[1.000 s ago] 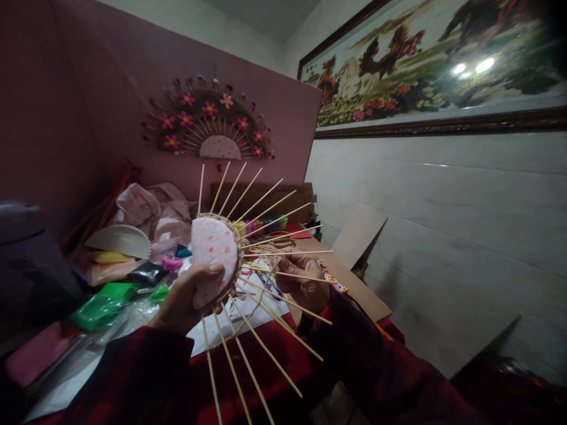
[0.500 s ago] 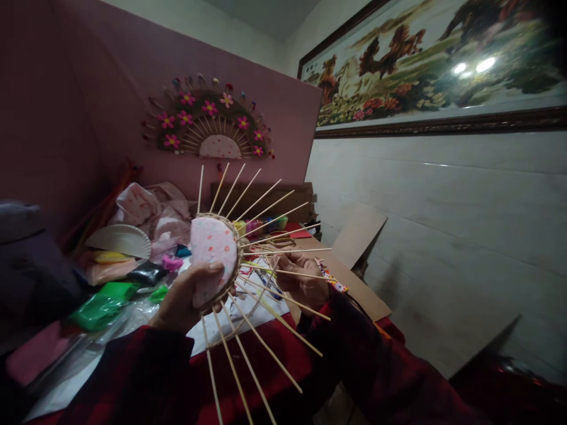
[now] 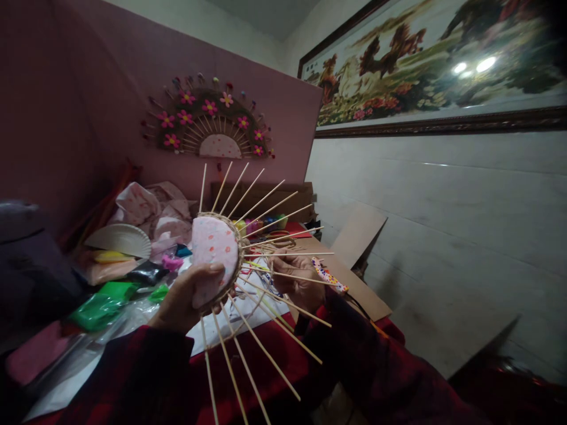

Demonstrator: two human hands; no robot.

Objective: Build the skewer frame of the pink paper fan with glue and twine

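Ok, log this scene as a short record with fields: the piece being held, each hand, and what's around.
Held piece: pink dotted disc with wooden sticks fanning out from its woven rim
Left: left hand grips the disc, thumb on its face
Right: right hand is among the sticks, fingers curled; what they pinch is unclear
Behind: flowered fan on the pink board
Table clutter: paper plate, green bags
Wall: framed picture
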